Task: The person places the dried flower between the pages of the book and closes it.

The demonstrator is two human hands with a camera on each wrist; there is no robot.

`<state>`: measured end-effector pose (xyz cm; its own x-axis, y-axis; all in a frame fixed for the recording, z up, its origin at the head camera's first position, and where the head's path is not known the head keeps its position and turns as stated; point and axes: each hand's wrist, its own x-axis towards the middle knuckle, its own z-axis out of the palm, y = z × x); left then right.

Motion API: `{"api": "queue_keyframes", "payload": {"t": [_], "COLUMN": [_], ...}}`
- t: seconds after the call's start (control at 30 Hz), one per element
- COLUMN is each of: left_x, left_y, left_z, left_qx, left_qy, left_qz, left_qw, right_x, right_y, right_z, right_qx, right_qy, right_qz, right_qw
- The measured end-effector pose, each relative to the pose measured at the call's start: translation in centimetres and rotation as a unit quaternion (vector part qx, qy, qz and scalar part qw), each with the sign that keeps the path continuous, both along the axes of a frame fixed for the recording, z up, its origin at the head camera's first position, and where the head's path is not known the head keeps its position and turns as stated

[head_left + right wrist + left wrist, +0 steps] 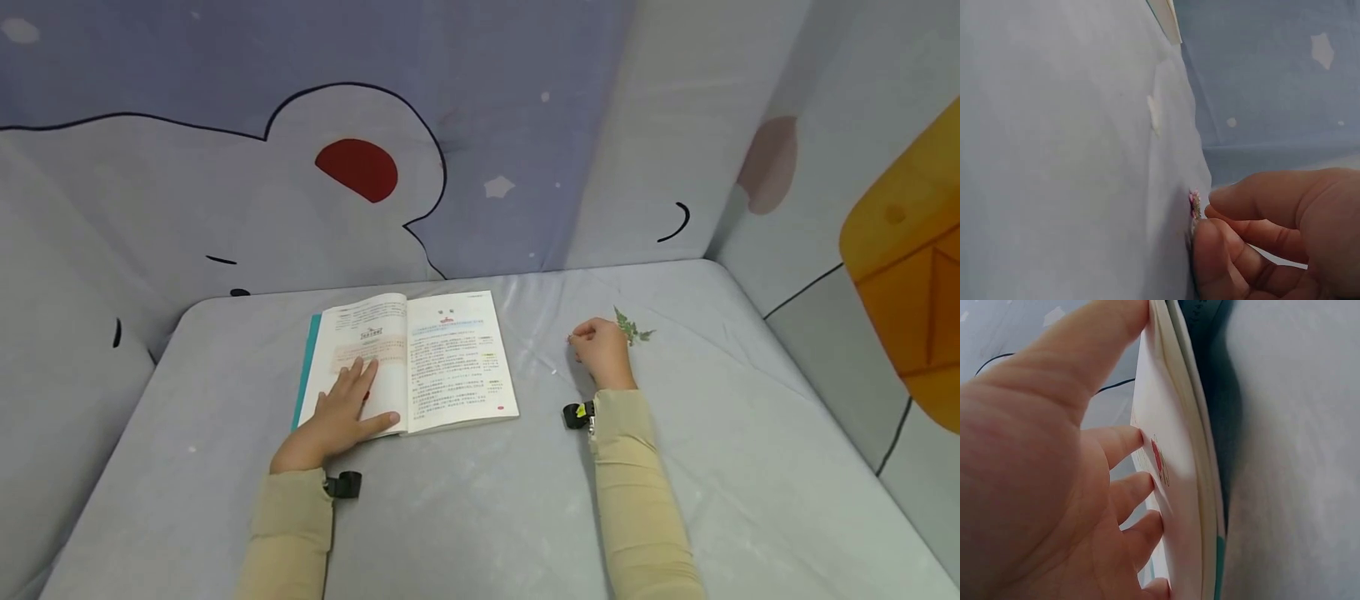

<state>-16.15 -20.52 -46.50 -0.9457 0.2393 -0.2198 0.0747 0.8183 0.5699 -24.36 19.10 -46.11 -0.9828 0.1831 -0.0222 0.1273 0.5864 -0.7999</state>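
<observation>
An open book (457, 367) with printed pages and a teal cover edge lies on the grey cloth. My left hand (341, 412) rests on its left page, fingers spread and thumb near the lower edge by the spine. In the left wrist view, the fingertips press the white page (1175, 506) beside a small red printed mark. To the right of the book, my right hand (602, 348) has curled fingers and pinches a tiny pink flower (1195, 205) at the cloth; its lower part is hidden by the thumb. Just beyond that hand lies a green fern-like leaf (632, 327).
A grey cloth surface (465, 508) lies under everything. Printed fabric walls (525, 192) rise at the back and both sides. A small white fleck (1154, 115) is on the cloth between the book and the right hand.
</observation>
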Motion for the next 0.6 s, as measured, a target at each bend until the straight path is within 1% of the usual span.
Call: {"api": "queue_keyframes", "payload": {"t": [0.17,0.4,0.6], "left_x": [0.06,0.16,0.09], "left_y": [0.01,0.11,0.04], "left_z": [0.02,0.12,-0.07], "left_qx": [0.001,-0.001,-0.002], "left_qy": [0.002,0.001,0.001], "left_qz": [-0.001,0.002,0.005], "left_qw": [1.0,1.0,1.0], "right_x": [-0.06,0.01,-0.12], "right_y": [-0.04,-0.16,-0.24], "right_z": [-0.26,-0.36,-0.55], "right_qx": [0.023,0.012,0.013], "right_qy": [0.001,-0.015,-0.024], "right_qz": [-0.007,-0.014,-0.02], "right_qw": [0.9997,0.9997,0.9994]}}
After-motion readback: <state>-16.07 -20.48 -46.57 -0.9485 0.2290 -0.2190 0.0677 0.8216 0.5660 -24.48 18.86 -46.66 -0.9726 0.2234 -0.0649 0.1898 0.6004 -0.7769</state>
